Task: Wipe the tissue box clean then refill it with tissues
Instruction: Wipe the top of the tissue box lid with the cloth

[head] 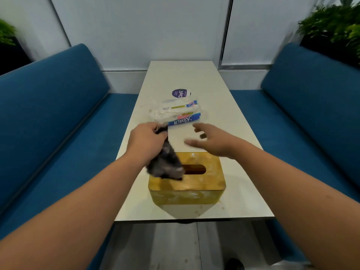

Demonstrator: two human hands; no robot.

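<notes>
Table [224, 106] – tissue box [187, 184] at 6 o'clock, long axis 9-to-3; tissue pack [175, 114] at 12. My left hand [146, 139] grips the rag [165, 164] over the box – nearer; right hand [212, 141] fingers spread, empty

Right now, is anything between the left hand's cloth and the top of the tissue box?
Nothing visible: the dark crumpled cloth, gripped by the left hand, hangs directly over the yellow rectangular tissue box, overlapping its slot's left end.

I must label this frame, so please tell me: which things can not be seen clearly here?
- Box inside: dark slot, head view.
- Box top left: hidden by the cloth.
- Right hand: fingers blurred.
- Pack: small print unreadable.
</notes>
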